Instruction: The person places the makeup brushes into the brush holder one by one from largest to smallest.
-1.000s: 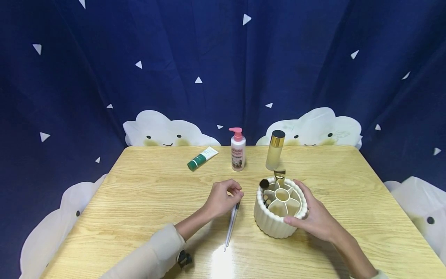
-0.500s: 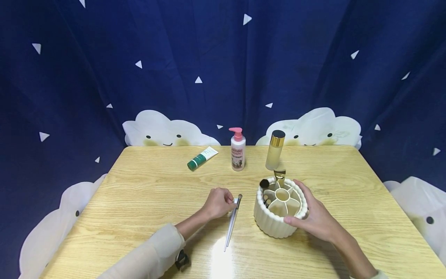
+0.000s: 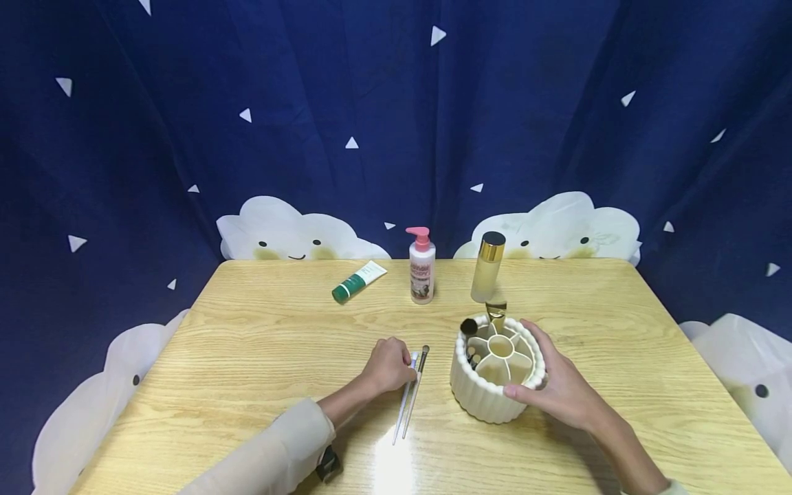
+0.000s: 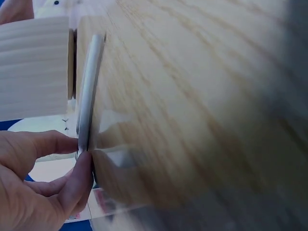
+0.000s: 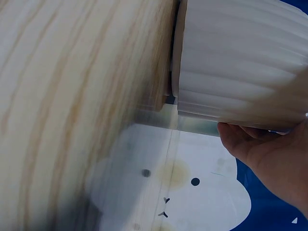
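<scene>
My left hand [image 3: 388, 366] pinches a slim makeup brush [image 3: 401, 412] with a pale handle, near its head, low over the wooden table. In the left wrist view, thumb and fingertip meet at one end of the brush handle [image 4: 90, 86]. Just to its right lies a second makeup brush [image 3: 415, 393] with a dark head. The right hand [image 3: 557, 388] grips the right side of a cream ribbed round organizer [image 3: 491, 402], thumb on the front rim. Standing in its compartments are a black-haired brush [image 3: 469, 326], a gold flat-headed brush [image 3: 497, 311] and small sticks.
Behind the hands stand a pink pump bottle [image 3: 422, 271] and a gold-capped bottle [image 3: 487, 271]. A green and white tube [image 3: 359, 282] lies to their left. The wooden table [image 3: 260, 344] ends at a dark blue curtain [image 3: 309, 103] with cloud figures.
My left hand has moved down and slightly left, pinching the left brush, and the gap between the two brushes has widened. The right hand stays on the organizer.
</scene>
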### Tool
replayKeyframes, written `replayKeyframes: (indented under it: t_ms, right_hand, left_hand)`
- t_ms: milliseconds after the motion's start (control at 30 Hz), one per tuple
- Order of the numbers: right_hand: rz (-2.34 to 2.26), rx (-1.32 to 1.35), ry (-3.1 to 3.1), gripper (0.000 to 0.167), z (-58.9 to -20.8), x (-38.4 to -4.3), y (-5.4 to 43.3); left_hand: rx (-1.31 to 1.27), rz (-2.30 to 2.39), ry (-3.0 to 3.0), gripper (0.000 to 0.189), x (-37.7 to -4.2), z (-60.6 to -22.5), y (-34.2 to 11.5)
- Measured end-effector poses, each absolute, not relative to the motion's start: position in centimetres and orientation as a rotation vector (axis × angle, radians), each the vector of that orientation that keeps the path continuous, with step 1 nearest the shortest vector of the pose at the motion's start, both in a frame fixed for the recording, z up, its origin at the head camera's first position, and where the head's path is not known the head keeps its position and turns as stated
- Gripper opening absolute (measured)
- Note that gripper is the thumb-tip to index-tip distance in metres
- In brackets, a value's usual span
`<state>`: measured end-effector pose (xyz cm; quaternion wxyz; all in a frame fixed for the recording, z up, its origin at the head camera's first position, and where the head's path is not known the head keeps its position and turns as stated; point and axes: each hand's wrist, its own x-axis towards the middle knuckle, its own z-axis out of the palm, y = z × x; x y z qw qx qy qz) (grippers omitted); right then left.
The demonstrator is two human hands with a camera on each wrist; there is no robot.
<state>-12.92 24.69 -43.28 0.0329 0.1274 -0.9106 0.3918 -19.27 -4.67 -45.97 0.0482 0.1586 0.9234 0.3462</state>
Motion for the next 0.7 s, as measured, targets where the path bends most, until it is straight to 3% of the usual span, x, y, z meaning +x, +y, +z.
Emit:
replayKeyframes:
  t_ms: [333,533,700]
  right_hand:
    - [1.215,0.385,-2.805,0.105,-43.5,-13.1,24.8]
    - [1.206,0.38,-2.808,0.105,-43.5,-13.0,24.7]
    - [1.21,0.387,-2.807,0.105,-43.3,-12.9,24.6]
  left_hand:
    - [0.415,0.999,2.766,0.048,-19.7,-45.7,-4.9]
    - [0.428,1.0,2.737,0.042,-19.9,-45.3,-5.4]
    - [0.424,1.062,2.712,0.022,-20.0,-44.4,-5.6]
